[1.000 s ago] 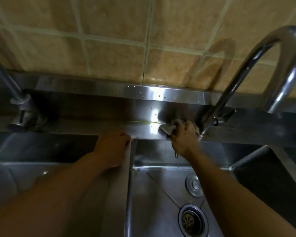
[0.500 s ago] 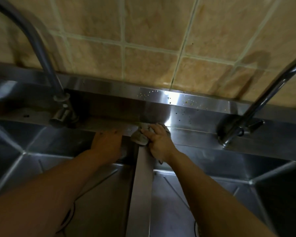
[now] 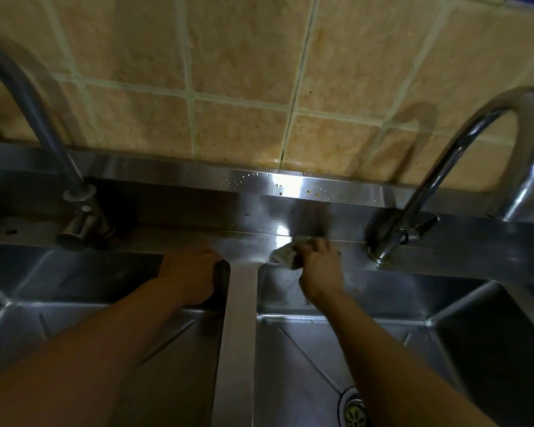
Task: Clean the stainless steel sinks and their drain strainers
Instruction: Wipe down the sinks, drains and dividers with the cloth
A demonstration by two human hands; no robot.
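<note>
Two stainless steel sinks lie below me, the left sink (image 3: 84, 303) and the right sink (image 3: 413, 306), split by a flat divider (image 3: 239, 318). My right hand (image 3: 319, 266) grips a grey scrubbing pad (image 3: 285, 253) pressed on the back ledge at the right sink's far left corner. My left hand (image 3: 191, 272) rests with fingers curled over the back corner of the left sink beside the divider, holding nothing that I can see. The right sink's drain strainer (image 3: 353, 408) shows at the bottom edge, partly hidden by my right forearm.
A curved faucet (image 3: 463, 155) rises from the ledge right of my right hand. A darker faucet (image 3: 43, 124) stands at the left. A steel backsplash strip (image 3: 290, 188) with droplets runs under a tan tiled wall (image 3: 244, 72).
My right hand slid the pad left from near the right faucet to the divider, then back a little to the right. The left hand stayed at the left sink's corner. The view shifted sideways.
</note>
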